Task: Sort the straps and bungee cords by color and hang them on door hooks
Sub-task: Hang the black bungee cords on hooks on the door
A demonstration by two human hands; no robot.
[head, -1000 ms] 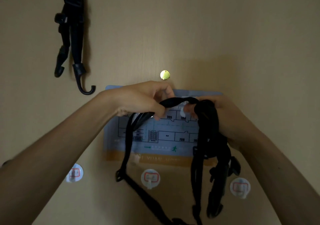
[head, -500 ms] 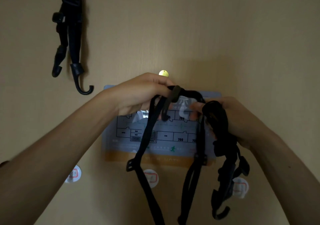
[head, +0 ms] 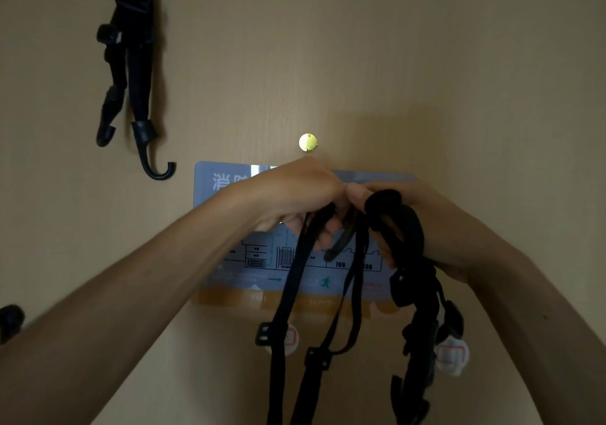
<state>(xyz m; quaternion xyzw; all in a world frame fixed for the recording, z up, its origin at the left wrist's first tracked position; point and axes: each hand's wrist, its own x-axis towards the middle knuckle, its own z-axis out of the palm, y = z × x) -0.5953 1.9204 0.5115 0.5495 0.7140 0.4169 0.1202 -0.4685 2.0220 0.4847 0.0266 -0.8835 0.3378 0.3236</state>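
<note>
Several black straps (head: 288, 296) hang straight down from our left hand (head: 295, 195), which pinches their tops, and a black bundle (head: 406, 237) is gripped in our curled right hand (head: 459, 231), just beside the left. The white hooks (head: 454, 355) lie below both hands on the door (head: 426, 64), the right hand nearer one; black cords (head: 137, 73) already hung sit well up-left.

The door (head: 426, 64) carries hung black cords (head: 137, 80), a sign (head: 223, 182), white hooks (head: 452, 355).
</note>
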